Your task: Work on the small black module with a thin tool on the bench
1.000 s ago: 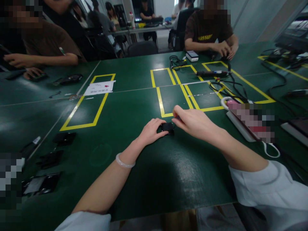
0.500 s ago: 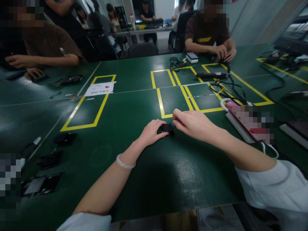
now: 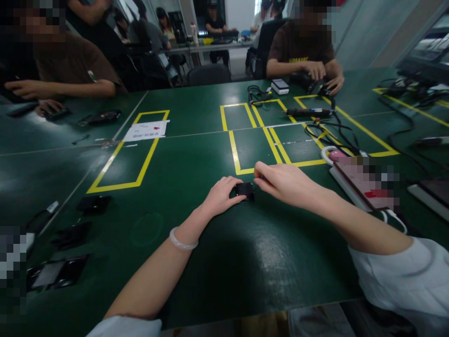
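A small black box-shaped part rests on the green table in front of me. My left hand grips it from the left, fingers behind and thumb along the near side. Just to its right is my right hand, its fingers curled in a pinch by the part's right edge. Whether anything thin sits in that pinch cannot be made out. A pale bangle circles my left wrist.
Dark flat pieces and a pouch-like item lie at the left. A black pen-shaped tool with cables lies ahead right, near a pink-covered phone-like object. Yellow tape marks rectangles. Co-workers sit across the table.
My hands stay nearly in place; the right pinch sits very slightly further right of the black part. The co-worker across at right has shifted their hands apart.
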A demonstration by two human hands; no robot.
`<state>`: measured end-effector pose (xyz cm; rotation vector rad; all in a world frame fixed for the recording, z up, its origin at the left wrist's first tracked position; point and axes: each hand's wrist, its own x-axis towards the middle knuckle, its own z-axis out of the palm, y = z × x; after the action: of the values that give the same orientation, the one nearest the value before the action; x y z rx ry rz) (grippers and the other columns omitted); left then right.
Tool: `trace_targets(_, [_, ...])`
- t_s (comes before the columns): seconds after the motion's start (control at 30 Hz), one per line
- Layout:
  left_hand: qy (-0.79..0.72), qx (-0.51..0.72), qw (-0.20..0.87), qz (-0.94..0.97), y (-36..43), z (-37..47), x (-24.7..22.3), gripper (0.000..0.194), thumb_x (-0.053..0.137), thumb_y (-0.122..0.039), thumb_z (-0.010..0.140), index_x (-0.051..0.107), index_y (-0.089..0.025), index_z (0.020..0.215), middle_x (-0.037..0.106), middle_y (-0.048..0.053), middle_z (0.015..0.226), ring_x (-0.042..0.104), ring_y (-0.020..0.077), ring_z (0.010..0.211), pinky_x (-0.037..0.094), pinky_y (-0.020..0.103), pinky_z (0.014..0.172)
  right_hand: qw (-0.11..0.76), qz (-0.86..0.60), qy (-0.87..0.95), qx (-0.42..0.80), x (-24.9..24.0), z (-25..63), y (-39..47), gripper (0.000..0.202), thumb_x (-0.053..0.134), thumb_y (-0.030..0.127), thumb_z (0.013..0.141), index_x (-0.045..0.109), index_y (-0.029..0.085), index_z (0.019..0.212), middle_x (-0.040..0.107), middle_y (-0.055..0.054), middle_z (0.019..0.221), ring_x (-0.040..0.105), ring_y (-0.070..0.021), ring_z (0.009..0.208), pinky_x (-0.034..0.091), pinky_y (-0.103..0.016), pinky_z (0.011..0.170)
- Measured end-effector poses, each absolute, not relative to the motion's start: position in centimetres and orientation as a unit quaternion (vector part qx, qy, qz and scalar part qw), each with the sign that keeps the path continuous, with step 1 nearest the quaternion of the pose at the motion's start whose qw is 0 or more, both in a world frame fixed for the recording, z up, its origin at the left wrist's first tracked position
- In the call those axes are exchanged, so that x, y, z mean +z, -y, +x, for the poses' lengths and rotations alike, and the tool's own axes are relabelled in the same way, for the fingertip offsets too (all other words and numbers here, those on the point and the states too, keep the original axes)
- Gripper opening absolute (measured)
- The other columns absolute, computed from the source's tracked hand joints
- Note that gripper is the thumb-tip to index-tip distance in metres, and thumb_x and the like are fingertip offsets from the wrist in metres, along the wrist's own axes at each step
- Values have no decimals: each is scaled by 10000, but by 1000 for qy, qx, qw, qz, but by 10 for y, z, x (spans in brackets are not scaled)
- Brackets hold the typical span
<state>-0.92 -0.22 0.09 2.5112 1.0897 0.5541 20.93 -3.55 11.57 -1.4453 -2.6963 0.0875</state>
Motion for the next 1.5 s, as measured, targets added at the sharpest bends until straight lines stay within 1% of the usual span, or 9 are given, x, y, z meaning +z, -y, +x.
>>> trace_targets(0.13, [-383,189,170,888,2,-9,1,386,555,-478,892,544,-198,1158,597,73,1067,535,237,971,451,373,854,27,-494,869,6,113,206,36,290,336,429,971,514,201,988,675,-43,778,617,-199,678,235,-274,544])
trace_targets(0.33, [-384,192,172,886,1,-9,0,366,571,-470,884,547,-196,1125,601,67,1060,541,235,965,453,371,851,36,-488,872,19,108,208,33,201,337,313,967,481,196,1044,681,-42,827,630,-190,694,241,-267,545])
trace_targets(0.47, [-384,195,174,886,1,-10,-2,358,571,-466,883,547,-205,1127,602,67,1068,543,239,977,453,375,862,39,-473,880,25,109,212,33,173,341,289,958,465,197,1036,672,-38,814,625,-186,687,248,-265,545])
trace_targets(0.67, [-382,194,170,887,1,-11,-1,358,558,-463,893,543,-199,1134,601,70,1077,538,239,987,450,371,859,28,-493,869,-8,110,209,34,269,348,426,969,505,208,965,669,-34,752,618,-192,646,207,-268,523])
trace_targets(0.77, [-381,192,168,889,1,-10,0,364,559,-468,892,545,-194,1132,600,71,1074,538,237,976,451,369,853,15,-499,867,-19,110,207,34,237,348,377,972,510,204,989,671,-36,751,618,-192,632,200,-268,519])
trace_targets(0.9, [-380,196,168,888,1,-11,-1,370,562,-469,891,541,-188,1130,600,71,1074,538,231,963,452,362,840,31,-482,876,9,112,208,35,185,365,291,958,475,188,1066,677,-39,805,633,-195,672,248,-261,537])
trace_targets(1.0, [-379,197,171,888,1,-12,0,366,557,-470,893,542,-189,1128,601,71,1077,538,232,968,452,364,844,42,-473,880,16,112,209,35,169,383,270,948,471,184,1063,676,-39,824,635,-194,695,262,-262,546])
trace_targets(1.23, [-381,197,172,887,-1,-12,-1,364,568,-460,887,549,-202,1143,602,68,1070,538,237,971,451,370,847,44,-503,863,-12,108,205,36,279,359,422,971,525,198,983,670,-31,734,616,-190,636,224,-273,536])
trace_targets(1.5, [-382,200,176,885,0,-11,0,366,574,-467,881,551,-203,1134,602,71,1071,543,239,969,454,372,849,73,-489,869,11,107,207,35,153,406,297,953,485,182,1015,665,-28,809,612,-173,665,262,-258,539])
